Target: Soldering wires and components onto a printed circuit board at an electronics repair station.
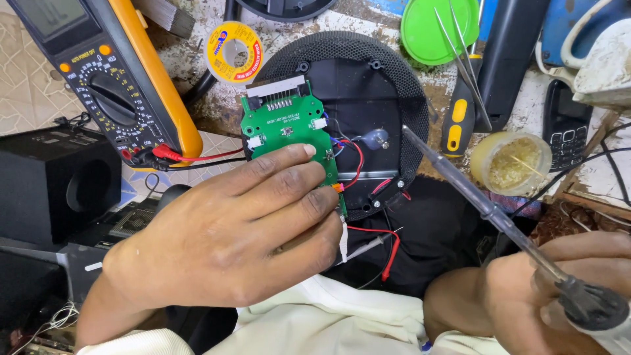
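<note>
worktop: The worktop (197,62) is white and rough, with dark stains and chipped paint, and some blue showing at the top.
floor: Pale tiles (26,85) with a faint pattern show at the left.
meter: A big yellow and grey meter (108,72) lies tilted at the top left, with red and black leads plugged in.
speaker box: A black speaker box (56,184) sits at the left edge.
lid: A round green lid (439,29) lies at the top.
jar: A small clear jar (513,163) holds yellow stuff.
phone: A dark phone (565,125) with keys lies at the right.
light: Bright and even, with soft shadows.
</note>
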